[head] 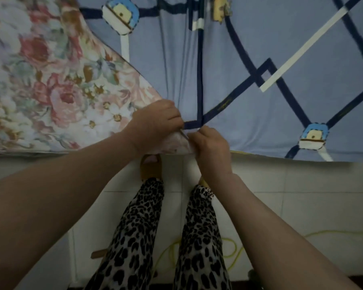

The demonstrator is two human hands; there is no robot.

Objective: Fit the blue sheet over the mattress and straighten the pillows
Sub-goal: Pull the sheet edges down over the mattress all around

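From the head camera I look down at the near edge of the bed. The blue sheet covers the right part of the mattress, whose flowered cover is bare on the left. I bring both hands together at the sheet's hem, I think because the cloth must be pulled leftward from here to cover the rest. My left hand is closed, fingers curled and pinching the dark border of the sheet. My right hand is also closed, gripping the same edge just beside it. I see no pillows here. My feet stand on the tiled floor, near a yellow cable.
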